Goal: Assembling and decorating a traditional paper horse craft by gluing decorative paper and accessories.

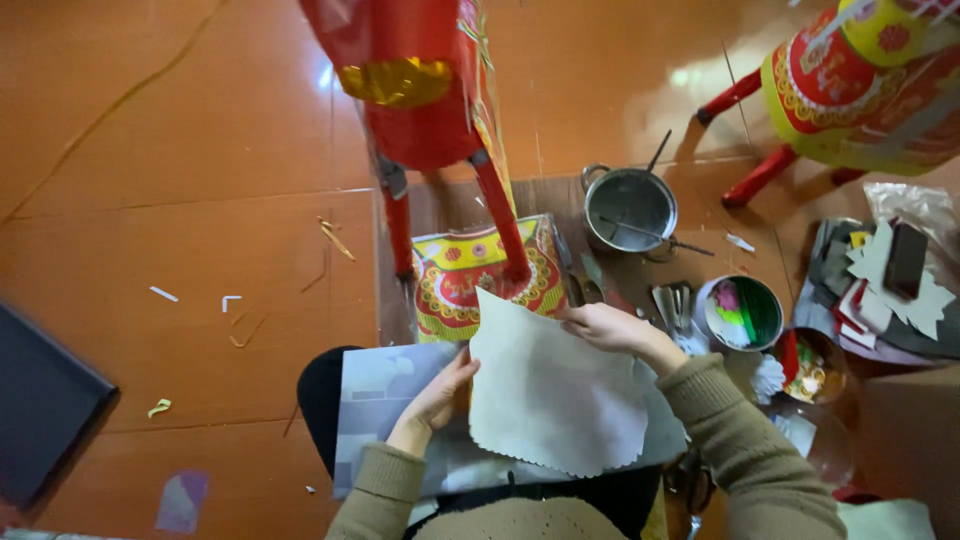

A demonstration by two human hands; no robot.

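Observation:
A pale grey-white paper sheet [550, 390] with a scalloped lower edge lies across my lap. My left hand [440, 395] grips its left edge, thumb on top. My right hand [610, 328] pinches its upper right corner. Under it sits a silvery-blue sheet [375, 400]. Just beyond my hands lies a red and yellow patterned paper piece [470, 270], with the red legs of a paper figure [430, 110] standing on it.
A metal pot [628, 208] with a stick in it stands on the orange floor. To the right are a small green-lined bowl [742, 312] of coloured bits, stacked paper cut-outs [890, 285] and a second red paper figure [860, 90]. A dark board [45, 400] lies left.

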